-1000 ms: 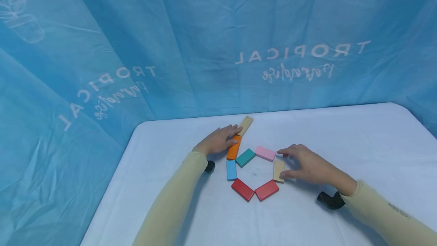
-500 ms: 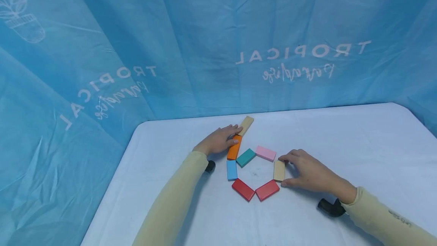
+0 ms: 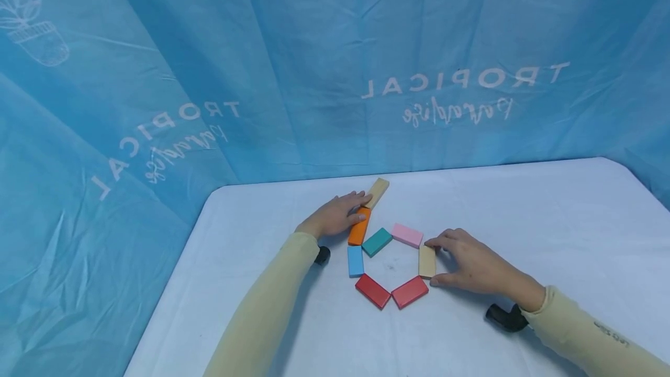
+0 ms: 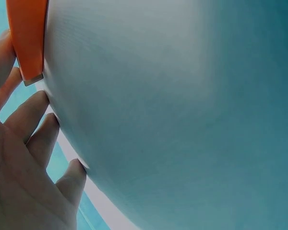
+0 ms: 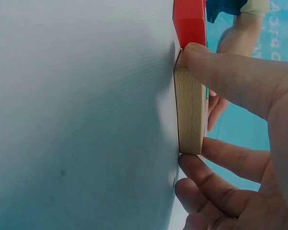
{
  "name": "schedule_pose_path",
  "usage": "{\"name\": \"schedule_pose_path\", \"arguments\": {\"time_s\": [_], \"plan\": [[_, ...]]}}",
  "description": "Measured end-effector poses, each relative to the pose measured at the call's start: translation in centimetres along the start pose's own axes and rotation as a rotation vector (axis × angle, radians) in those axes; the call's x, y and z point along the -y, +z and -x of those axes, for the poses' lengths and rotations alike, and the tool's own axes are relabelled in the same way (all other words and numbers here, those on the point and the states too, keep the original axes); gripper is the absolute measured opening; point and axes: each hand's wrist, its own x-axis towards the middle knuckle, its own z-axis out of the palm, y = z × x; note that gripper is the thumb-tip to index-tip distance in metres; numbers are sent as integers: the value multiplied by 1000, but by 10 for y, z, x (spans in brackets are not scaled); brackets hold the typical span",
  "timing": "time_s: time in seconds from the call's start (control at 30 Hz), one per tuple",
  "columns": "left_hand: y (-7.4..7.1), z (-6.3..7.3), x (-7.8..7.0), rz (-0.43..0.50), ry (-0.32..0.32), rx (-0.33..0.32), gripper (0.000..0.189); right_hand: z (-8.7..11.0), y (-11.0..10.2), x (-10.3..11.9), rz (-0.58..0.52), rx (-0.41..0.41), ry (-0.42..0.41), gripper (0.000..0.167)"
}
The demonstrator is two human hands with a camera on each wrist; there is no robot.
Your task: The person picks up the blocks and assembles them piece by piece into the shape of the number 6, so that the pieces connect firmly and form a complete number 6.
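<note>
Flat coloured blocks form a ring with a tail on the white table. My right hand [image 3: 476, 263] pinches a plain wooden block [image 3: 427, 262] on the ring's right side; in the right wrist view the thumb is at one end of that wooden block [image 5: 189, 110] and the fingers at the other. My left hand [image 3: 335, 216] rests, fingers extended, over the orange block [image 3: 359, 228], its fingertips touching a second wooden block [image 3: 379, 189] beyond. The left wrist view shows the orange block [image 4: 28, 33] beside the fingers.
The ring also has a teal block [image 3: 377, 242], a pink block [image 3: 407, 234], a blue block [image 3: 355, 262], a left red block [image 3: 373, 291] and a right red block [image 3: 410, 292]. A blue printed curtain [image 3: 314, 74] hangs behind the table [image 3: 549, 208].
My right hand has drawn slightly towards me and its fingers have settled on the ends of the ring's wooden block, which has since shifted slightly left. The left hand stays put.
</note>
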Motion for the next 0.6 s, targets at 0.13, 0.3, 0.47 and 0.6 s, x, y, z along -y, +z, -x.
{"name": "schedule_pose_path", "arguments": {"time_s": [0.13, 0.3, 0.47, 0.6], "plan": [[-1, 0, 1, -7, -2, 4, 57, 0, 1, 0, 2, 1, 2, 71], [-1, -2, 1, 2, 0, 4, 57, 0, -1, -1, -8, 3, 0, 74], [0, -1, 3, 26, 23, 5, 55, 3, -4, -7, -29, -11, 5, 76], [0, 2, 8, 48, 42, 1, 55, 7, -10, -13, -47, -35, 6, 74]]}}
